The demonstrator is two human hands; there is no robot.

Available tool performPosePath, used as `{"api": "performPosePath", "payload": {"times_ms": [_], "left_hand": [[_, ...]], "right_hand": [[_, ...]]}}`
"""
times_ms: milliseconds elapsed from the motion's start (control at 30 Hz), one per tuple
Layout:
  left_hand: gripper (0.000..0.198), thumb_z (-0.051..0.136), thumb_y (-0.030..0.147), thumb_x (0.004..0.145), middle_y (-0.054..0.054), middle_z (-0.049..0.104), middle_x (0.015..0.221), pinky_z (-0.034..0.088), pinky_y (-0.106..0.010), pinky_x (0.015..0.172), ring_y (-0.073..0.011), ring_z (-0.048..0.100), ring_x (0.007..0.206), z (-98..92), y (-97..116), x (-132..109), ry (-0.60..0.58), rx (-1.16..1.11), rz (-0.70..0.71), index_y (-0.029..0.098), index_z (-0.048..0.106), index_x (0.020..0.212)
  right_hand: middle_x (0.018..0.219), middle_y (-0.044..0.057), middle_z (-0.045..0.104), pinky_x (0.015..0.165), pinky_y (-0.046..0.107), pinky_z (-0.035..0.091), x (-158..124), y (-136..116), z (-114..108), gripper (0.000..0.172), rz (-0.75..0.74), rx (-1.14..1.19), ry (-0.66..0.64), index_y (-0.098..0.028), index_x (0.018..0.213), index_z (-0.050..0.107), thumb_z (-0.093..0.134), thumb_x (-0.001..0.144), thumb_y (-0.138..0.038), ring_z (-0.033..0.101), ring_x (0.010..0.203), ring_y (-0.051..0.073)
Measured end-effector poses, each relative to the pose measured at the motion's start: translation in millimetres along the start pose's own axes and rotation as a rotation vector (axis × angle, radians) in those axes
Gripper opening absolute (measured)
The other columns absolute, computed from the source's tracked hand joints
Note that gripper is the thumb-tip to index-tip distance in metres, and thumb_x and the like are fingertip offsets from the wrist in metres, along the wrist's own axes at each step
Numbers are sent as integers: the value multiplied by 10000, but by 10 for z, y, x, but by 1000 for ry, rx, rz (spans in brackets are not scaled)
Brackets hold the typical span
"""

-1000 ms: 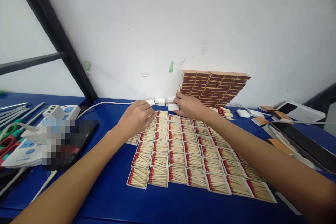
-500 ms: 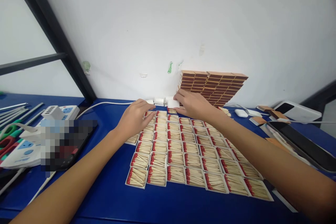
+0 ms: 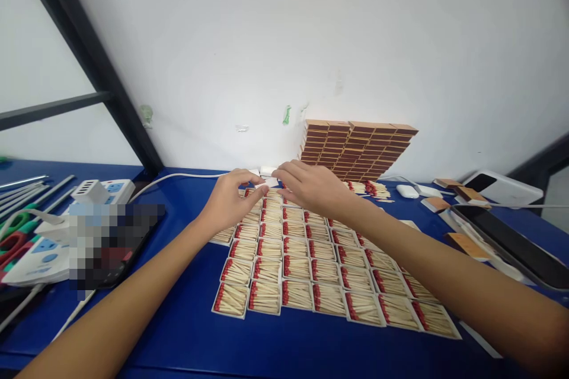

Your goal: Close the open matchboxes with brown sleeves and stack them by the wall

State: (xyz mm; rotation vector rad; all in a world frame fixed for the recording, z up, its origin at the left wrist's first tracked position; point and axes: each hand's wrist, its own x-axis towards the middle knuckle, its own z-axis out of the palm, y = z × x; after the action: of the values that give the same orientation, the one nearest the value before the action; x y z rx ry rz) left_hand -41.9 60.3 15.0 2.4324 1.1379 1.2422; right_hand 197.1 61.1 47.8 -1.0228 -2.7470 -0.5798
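At the back of the grid, a small white matchbox tray [image 3: 268, 181] is between my two hands, partly covered by fingers. My right hand [image 3: 309, 185] has its fingers bent at the tray's right end. At the left end, my left hand [image 3: 233, 198] has thumb and fingers closed around the tray's edge. Below and in front spread rows of open matchbox trays [image 3: 297, 294], filled with red-headed matches. Another white tray [image 3: 267, 171] sits just behind, against the wall.
A stack of brown matchbox sleeves [image 3: 355, 148] leans by the wall. Loose matches [image 3: 377, 190] lie before it. To the right are a white earbud case [image 3: 407, 191], a phone [image 3: 511, 243] and a power bank [image 3: 502, 188]. A power strip [image 3: 44, 254] and cables occupy the left.
My right hand has moved left with the white tray, bringing it to my left hand. The loose matches before the stack are more exposed. My left hand has barely moved.
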Motion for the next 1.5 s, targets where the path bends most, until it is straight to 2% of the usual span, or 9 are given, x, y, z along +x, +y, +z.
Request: {"api": "performPosePath", "payload": {"times_ms": [133,267,433,600,800,1067,1267,1500], "left_hand": [[194,648,340,979,-77,797,1010,562,-419,886,-251,728,949,-87,-296,198,-22,152,48,201,777,938],[205,639,319,945,-108,777,1068,561,-441,887,-282,725,957,-130,-657,450,-141,362,30,188,796,932],[198,652,322,913,-105,773,1038,560,-435,880,-282,724,922,-78,-889,555,-257,383,34,196,804,897],[174,659,323,893,-93,775,1060,564,-433,903,-280,727,948,-21,-935,512,-287,390,31,211,792,892],[151,667,302,889,-93,781,1095,560,-435,912,-288,725,978,25,-946,545,-309,413,17,210,777,935],[177,660,306,878,-73,802,1090,570,-415,881,-279,730,966,46,-961,565,-312,453,31,227,787,973],[184,674,268,854,-67,805,1074,567,-396,859,-269,733,944,26,-966,567,-325,428,31,231,794,989],[189,695,266,880,-95,797,1095,556,-438,919,-297,717,1016,47,-874,591,-315,445,49,210,784,1037]], "right_hand": [[1210,149,674,681,329,410,-130,285,136,292,163,70,30,-151,1227,640,481,1102,-360,619,1024,251],[1115,111,689,644,312,382,-263,529,279,210,268,152,-60,-166,1082,711,547,1063,-297,636,890,215],[1074,72,690,617,287,352,-271,583,373,121,288,295,-133,-204,1031,743,648,1015,-277,626,825,180],[1067,60,686,589,272,327,-138,526,467,74,238,330,-158,-203,998,726,730,966,-269,610,802,168],[1053,69,694,595,272,335,-8,493,523,63,200,360,-154,-196,951,730,698,978,-244,624,808,161],[1071,88,703,600,277,348,68,464,564,108,215,343,-174,-189,1006,753,664,979,-241,636,840,183],[1060,89,705,601,286,348,101,438,560,114,223,330,-184,-180,962,749,648,976,-232,632,823,179],[1043,107,696,579,302,326,109,427,594,158,241,247,-176,-176,952,723,586,995,-242,627,806,190]]}}
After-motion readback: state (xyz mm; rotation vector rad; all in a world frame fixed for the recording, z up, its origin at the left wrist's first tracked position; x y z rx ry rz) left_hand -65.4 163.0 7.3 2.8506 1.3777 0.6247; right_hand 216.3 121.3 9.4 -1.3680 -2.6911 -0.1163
